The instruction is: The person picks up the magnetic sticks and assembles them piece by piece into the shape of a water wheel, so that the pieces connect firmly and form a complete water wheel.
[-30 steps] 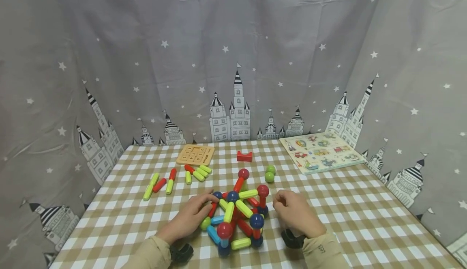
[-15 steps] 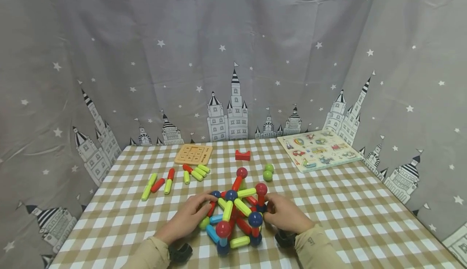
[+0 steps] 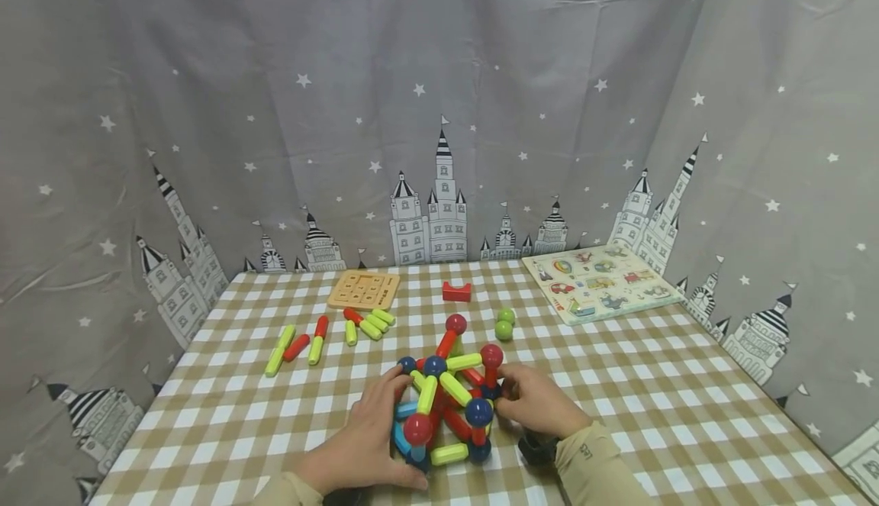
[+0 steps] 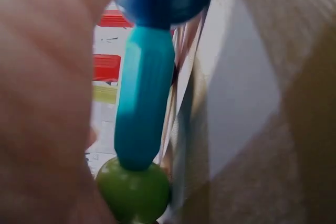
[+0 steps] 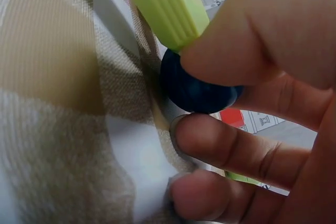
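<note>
My left grip (image 3: 367, 437) has widened to clasp the left side of the ball-and-stick construction (image 3: 455, 389), near centre on the bench (image 3: 639, 391), my right grip (image 3: 542, 405) pinching a right-hand navy ball (image 5: 191, 93), so both sides look steadied from here.

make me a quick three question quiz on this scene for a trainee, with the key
1. In the right wrist view, which colour is the ball touched by the thumb of the right hand?
2. True or false: the red block stands apart from the picture board.
3. How many loose green balls lie beyond the model in the head view?

Key: 1. Dark blue. 2. True. 3. Two.
</note>
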Available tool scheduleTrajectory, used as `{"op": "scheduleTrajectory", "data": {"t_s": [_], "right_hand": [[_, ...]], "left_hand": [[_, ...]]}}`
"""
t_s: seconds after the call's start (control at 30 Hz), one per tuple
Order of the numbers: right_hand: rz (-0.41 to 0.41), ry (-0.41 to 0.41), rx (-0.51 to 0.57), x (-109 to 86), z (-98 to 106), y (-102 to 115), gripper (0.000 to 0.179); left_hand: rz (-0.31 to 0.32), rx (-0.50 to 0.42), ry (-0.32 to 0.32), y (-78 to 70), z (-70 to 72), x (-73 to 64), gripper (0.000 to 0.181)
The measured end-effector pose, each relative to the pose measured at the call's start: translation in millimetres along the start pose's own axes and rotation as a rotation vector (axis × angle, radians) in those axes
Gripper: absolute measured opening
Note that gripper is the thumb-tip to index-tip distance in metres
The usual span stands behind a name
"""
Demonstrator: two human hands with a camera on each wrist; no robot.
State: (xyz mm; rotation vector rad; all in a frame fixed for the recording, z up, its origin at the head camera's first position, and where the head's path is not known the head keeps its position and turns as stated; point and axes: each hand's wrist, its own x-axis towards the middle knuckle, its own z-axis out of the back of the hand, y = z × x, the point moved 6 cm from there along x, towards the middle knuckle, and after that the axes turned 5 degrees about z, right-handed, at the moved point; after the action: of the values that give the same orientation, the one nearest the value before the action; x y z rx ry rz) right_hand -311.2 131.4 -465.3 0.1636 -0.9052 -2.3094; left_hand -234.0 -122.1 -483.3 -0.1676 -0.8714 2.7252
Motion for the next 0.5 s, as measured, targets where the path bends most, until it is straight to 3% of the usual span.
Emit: {"op": "scheduleTrajectory", "data": {"t_s": [0.17, 0.27, 0.4, 0.5], "right_hand": [[0.011, 0.025, 0.046, -1.9, 2, -1, 0.018], [0.017, 0.07, 0.099, -4.6, 4, -2, 0.021], [0.026, 0.154, 0.226, -8.8, 4, -4, 0.023], [-0.029, 0.078, 0.259, -6.7, 6, -10, 0.027]], "left_hand": [[0.046, -0.026, -0.034, 6.4, 5.6, 2.6, 0.133], [0.087, -0.026, -0.088, 17.1, 16.8, 4.4, 0.134], [0.156, -0.026, -0.148, 34.3, 35.3, 6.8, 0.109], [0.151, -0.063, -0.125, 43.5, 43.4, 7.8, 0.075]]}}
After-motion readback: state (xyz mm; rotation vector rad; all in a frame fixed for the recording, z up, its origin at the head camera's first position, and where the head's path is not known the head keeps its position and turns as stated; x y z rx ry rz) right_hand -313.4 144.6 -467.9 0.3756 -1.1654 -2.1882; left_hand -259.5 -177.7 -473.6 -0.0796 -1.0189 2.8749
